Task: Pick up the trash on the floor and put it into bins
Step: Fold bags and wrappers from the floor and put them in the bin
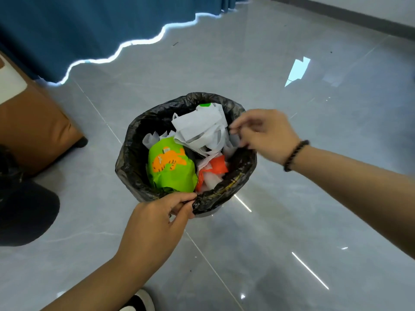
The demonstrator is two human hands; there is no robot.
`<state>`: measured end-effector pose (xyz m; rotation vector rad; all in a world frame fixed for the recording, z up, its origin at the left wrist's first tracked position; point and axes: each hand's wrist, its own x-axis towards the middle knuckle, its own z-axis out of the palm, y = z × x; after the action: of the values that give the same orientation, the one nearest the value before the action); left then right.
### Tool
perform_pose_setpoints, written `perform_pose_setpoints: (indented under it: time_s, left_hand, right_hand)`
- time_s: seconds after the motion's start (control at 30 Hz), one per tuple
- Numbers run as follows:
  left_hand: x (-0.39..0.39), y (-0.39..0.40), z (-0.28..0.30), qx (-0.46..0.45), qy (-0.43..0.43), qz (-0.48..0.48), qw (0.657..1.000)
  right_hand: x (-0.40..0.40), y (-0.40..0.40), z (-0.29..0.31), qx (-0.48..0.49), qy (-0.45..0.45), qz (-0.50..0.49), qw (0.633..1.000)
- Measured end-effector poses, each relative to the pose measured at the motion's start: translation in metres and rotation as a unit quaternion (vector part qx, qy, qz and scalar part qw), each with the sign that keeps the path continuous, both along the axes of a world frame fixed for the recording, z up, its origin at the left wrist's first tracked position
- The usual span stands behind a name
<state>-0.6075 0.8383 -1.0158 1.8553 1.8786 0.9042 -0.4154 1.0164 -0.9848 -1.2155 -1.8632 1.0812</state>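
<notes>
A small bin lined with a black plastic bag (134, 140) stands on the grey tiled floor in the middle of the view. Inside lie a green wrapper with an orange tiger print (173, 173), a crumpled white bag (199, 129) and an orange and white scrap (213, 169). My left hand (159, 218) pinches the bag's near rim between thumb and fingers. My right hand (265, 135), with a dark bead bracelet on the wrist, hovers over the bin's right rim, its fingers loosely curled by the white bag's edge; whether they pinch anything I cannot tell.
A brown cushioned seat (33, 129) stands at the left, with a blue curtain (89, 28) behind it. A dark object (24, 212) lies on the floor at the lower left. My shoe (139, 301) shows at the bottom edge. A dark skirting runs along the far right wall.
</notes>
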Motion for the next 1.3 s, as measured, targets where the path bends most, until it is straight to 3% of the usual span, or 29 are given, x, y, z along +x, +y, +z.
perform_pose_setpoints:
  time_s: [0.1,0.2,0.33,0.5,0.57,0.73,0.83,1.03,1.3]
  left_hand:
    - [0.001,0.002,-0.002,0.012,-0.007,-0.006,1.0]
    - [0.005,0.005,-0.002,0.017,-0.009,-0.019,1.0]
    - [0.01,0.011,-0.001,0.008,0.01,-0.041,0.999]
    - [0.014,0.031,0.008,-0.04,0.048,-0.074,0.995]
    - [0.011,0.037,0.016,-0.06,0.102,-0.09,0.989]
    - [0.008,0.055,0.034,-0.018,0.31,-0.175,0.934]
    - [0.015,0.066,0.034,0.008,0.372,-0.212,0.904]
    - [0.039,0.089,0.021,0.061,0.362,-0.196,0.91]
    - [0.039,0.095,0.01,0.093,0.305,-0.203,0.926]
  right_hand:
    - [0.052,0.0,-0.023,-0.059,0.041,-0.162,0.984]
    - [0.104,-0.004,-0.072,-0.128,-0.056,-0.24,0.961]
    - [0.162,-0.017,-0.136,-0.182,-0.314,-0.217,0.906]
    - [0.195,-0.029,-0.169,-0.222,-0.436,-0.126,0.863]
    - [0.198,-0.028,-0.175,-0.228,-0.473,-0.076,0.848]
    - [0.195,-0.01,-0.172,-0.238,-0.502,-0.02,0.831]
    - [0.187,0.0,-0.171,-0.254,-0.502,-0.016,0.827]
    - [0.184,0.017,-0.184,-0.225,-0.492,-0.027,0.84]
    - [0.185,0.03,-0.189,-0.229,-0.541,0.029,0.809]
